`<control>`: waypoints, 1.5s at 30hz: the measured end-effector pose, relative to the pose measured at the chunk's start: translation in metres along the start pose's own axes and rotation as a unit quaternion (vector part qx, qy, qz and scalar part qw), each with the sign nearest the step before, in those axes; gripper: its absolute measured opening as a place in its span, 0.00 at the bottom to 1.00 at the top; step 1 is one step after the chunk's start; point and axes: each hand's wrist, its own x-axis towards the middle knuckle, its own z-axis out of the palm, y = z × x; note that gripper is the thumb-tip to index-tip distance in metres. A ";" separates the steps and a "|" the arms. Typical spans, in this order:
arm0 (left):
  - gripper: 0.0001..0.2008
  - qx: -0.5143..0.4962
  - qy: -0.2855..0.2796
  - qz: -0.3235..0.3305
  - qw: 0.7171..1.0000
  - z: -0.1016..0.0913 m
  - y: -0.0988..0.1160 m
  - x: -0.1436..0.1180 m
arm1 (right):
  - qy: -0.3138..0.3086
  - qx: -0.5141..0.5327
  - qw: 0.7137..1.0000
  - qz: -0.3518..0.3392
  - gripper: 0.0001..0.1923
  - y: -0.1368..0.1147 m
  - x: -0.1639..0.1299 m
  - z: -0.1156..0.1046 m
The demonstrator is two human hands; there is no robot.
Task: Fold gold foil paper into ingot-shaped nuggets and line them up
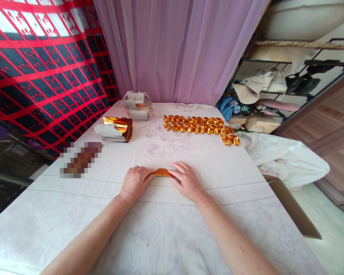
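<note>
My left hand [134, 181] and right hand [186, 180] press flat on 1 gold paper [161, 172], pinching its ends on the counter [166, 225] just before me. Many folded gold pieces [199, 126] lie finished ahead; a stack of unfolded sheets [116, 130] remains.

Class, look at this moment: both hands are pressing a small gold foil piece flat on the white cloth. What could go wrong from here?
1. The gold foil piece is pinched only at its ends by the left hand and right hand; uneven pressure might crease it crooked.
2. The tablecloth looks soft and wrinkled, so a fold pressed on it may come out uneven.
3. The folded gold pieces lie loose near the table's right edge; a tug on the cloth could scatter them.
</note>
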 end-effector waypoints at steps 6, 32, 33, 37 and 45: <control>0.11 -0.026 -0.020 -0.013 0.999 -0.002 0.003 0.007 | 0.056 0.031 0.998 0.008 0.13 0.003 -0.001 0.003; 0.10 -0.065 -0.069 -0.187 0.978 -0.015 0.036 0.022 | 0.193 0.084 0.977 0.036 0.15 0.002 0.004 0.007; 0.10 -0.068 -0.064 -0.192 0.977 -0.014 0.036 0.023 | 0.193 0.084 0.977 0.039 0.15 0.003 0.004 0.008; 0.10 -0.077 -0.046 -0.210 0.974 -0.013 0.038 0.029 | 0.175 0.071 0.980 0.057 0.14 0.006 0.007 0.009; 0.10 -0.097 -0.031 -0.198 0.975 -0.006 0.032 0.054 | 0.112 0.051 0.978 0.167 0.13 0.021 0.030 0.000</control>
